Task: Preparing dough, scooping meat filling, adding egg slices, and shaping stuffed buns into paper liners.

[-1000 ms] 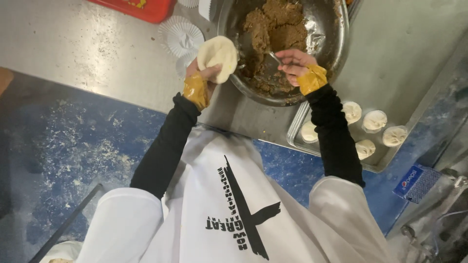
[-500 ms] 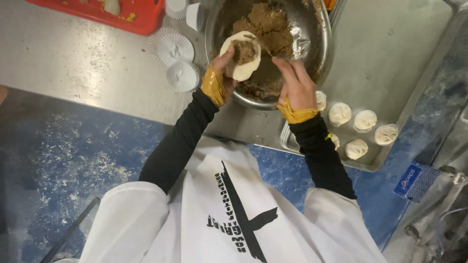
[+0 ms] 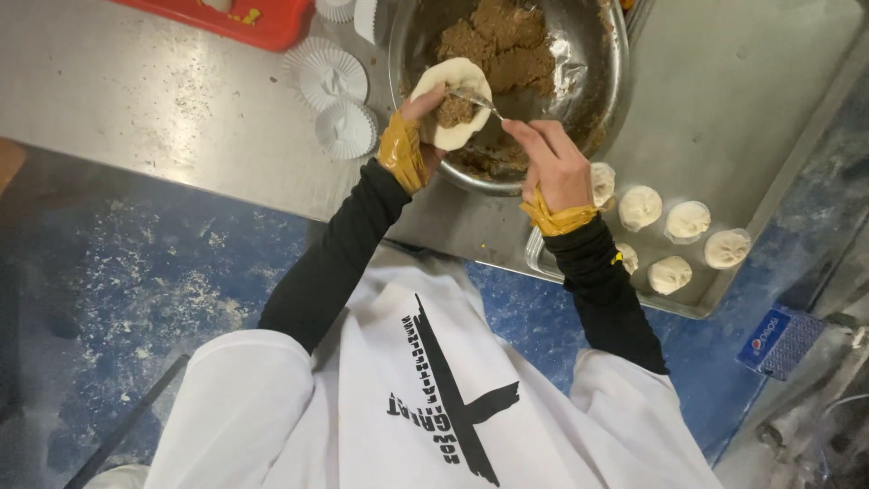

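Dough round (image 3: 450, 101) cupped in left hand (image 3: 418, 136), open face up, held over near rim of steel bowl (image 3: 605, 100); slightly oval, long axis running from wrist side toward bowl's middle. Lump of brown filling (image 3: 455, 111) sitting in its centre. Right hand (image 3: 554, 161) pinching a spoon (image 3: 475, 100), handle slanting down-right, tip pointing left into the filling. More brown filling heaped in bowl. Both wrists wrapped in yellow tape. Finished buns (image 3: 688, 220) lined up on metal tray (image 3: 701, 306) just right of bowl. White paper cups (image 3: 333, 79) on steel table (image 3: 136, 100), left of bowl.
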